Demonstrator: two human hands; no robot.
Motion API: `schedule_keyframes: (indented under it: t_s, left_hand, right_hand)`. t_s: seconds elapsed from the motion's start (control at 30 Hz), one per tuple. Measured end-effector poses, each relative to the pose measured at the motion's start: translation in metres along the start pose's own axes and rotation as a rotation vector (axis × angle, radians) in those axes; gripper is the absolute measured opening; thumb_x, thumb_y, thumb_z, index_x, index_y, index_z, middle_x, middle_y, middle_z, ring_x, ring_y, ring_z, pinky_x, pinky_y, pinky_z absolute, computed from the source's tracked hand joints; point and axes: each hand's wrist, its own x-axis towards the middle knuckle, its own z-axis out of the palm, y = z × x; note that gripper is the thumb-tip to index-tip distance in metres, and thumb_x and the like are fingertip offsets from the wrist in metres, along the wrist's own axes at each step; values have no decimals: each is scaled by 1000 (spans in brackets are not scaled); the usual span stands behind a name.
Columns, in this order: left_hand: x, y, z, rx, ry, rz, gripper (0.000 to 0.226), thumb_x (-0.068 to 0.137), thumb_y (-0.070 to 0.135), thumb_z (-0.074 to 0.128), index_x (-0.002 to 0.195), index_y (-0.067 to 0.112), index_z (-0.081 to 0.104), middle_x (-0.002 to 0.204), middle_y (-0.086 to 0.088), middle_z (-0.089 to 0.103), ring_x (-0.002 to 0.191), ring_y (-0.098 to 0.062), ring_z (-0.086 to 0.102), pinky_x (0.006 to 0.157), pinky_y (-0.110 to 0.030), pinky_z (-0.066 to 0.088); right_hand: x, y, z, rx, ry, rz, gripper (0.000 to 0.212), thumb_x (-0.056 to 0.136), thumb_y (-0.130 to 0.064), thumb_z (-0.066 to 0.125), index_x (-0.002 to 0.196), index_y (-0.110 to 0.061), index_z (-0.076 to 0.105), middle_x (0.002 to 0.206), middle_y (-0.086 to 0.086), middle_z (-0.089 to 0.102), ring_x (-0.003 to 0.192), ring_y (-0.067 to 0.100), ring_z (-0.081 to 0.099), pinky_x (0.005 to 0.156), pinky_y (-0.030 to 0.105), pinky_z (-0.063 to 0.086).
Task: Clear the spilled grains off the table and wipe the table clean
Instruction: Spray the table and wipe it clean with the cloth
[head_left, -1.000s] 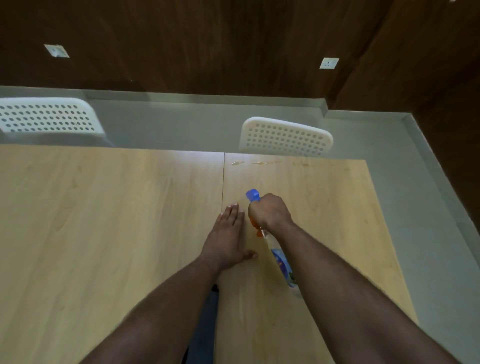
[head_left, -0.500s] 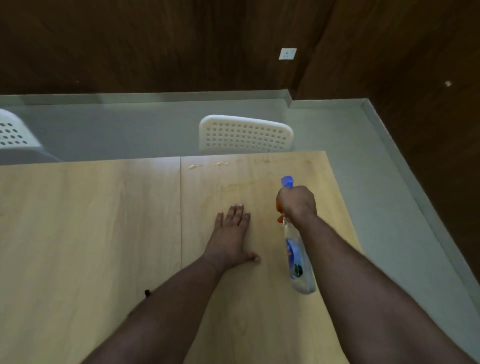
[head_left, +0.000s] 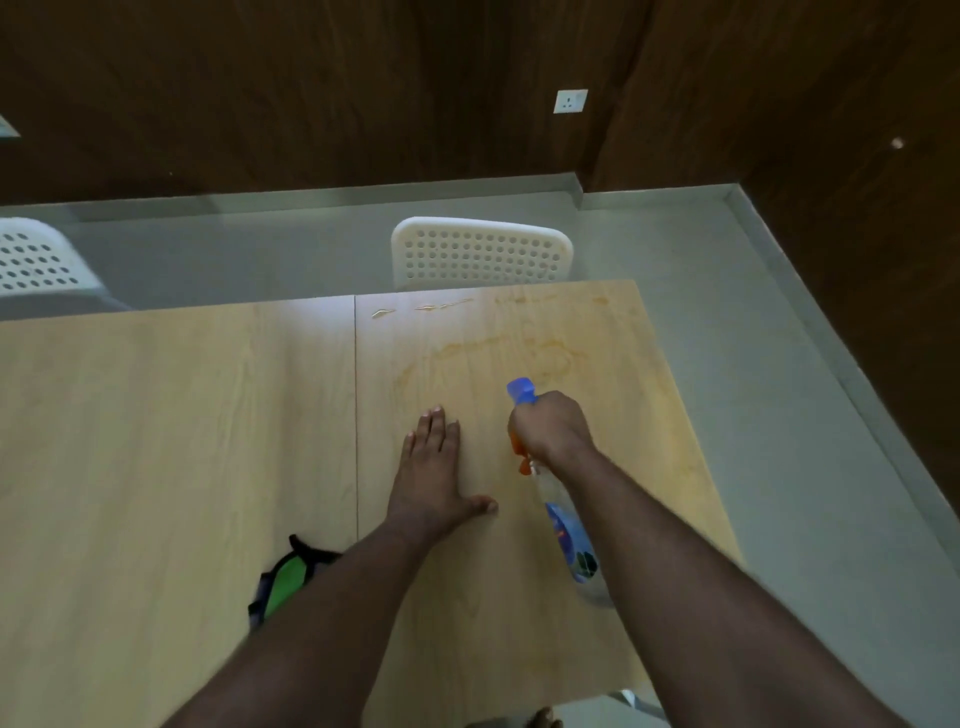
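While the left hand (head_left: 434, 478) is laid flat on the pale wooden table (head_left: 156, 441), fingers straight and together and the thumb spread to the side, a clear plastic spray bottle with a blue nozzle and orange trigger (head_left: 563, 512) is gripped by the right hand (head_left: 551, 427). The fingers of that hand are curled round the bottle's neck, so that the blue nozzle juts out beyond the knuckles and the clear labelled body hangs back below the wrist, tilted above the table. A faint wet smear (head_left: 498, 358) is seen on the table just beyond the nozzle. A few pale grains (head_left: 423, 308) are left at the table's far edge, well apart from both hands. A green and black cloth (head_left: 288, 579) is seen on the table beside the left forearm. A white perforated chair (head_left: 480, 254) is set behind the table's far edge.
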Motion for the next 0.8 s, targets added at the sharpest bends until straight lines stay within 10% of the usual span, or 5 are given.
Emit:
schedule_keyframes:
  t_s: [0.8]
  left_hand:
    - [-85,57,49,7,-67,-20,143,70,74,81,168,16,-7,174,-5,-20,161,-24,-19,132,-43,-2]
  right_hand:
    - [-58,128,-45,144,137,126,20,74,-3,60,92,4,66,65,18,73,51,31,73,73,50,66]
